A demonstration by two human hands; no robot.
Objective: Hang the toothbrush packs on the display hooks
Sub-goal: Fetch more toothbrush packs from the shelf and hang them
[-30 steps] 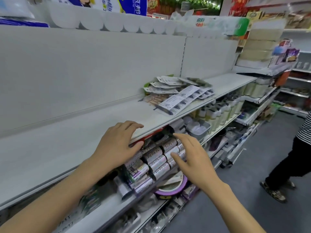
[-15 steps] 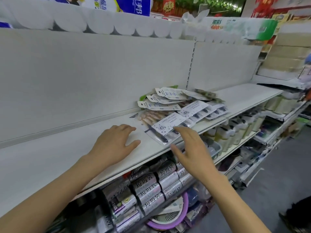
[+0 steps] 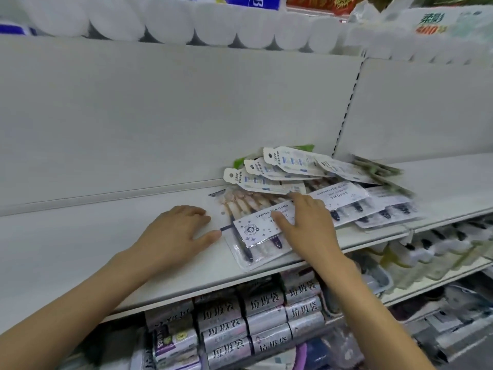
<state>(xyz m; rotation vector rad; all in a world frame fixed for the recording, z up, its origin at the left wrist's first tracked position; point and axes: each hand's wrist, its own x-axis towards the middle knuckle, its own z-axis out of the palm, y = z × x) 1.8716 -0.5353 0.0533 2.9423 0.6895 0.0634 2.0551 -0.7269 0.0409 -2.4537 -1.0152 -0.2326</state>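
- Left hand (image 3: pixel 177 233) lies palm down on the bare white shelf (image 3: pixel 80 249), fingers relaxed and a little spread, holding nothing; its thumb tip sits just beside the nearest toothbrush pack (image 3: pixel 256 231).
- Right hand (image 3: pixel 306 225) is flat on top of that pack, fingers straight and slightly apart, thumb pressing on the white label card that reads "CARING FOR GUMS".
- That pack lies flat at the front of the shelf, its lower corner reaching the shelf's front edge.
- Behind and to the right, a loose heap of toothbrush packs (image 3: pixel 346 190) overlaps in a fan against the back panel (image 3: pixel 186 116).
- Up top, a row of white paper rolls (image 3: pixel 170 25) lines the upper shelf.
- Below, silver rolls of rubbish bags (image 3: pixel 266 324) are stacked under the shelf, with bottles (image 3: pixel 416 252) off to the right.
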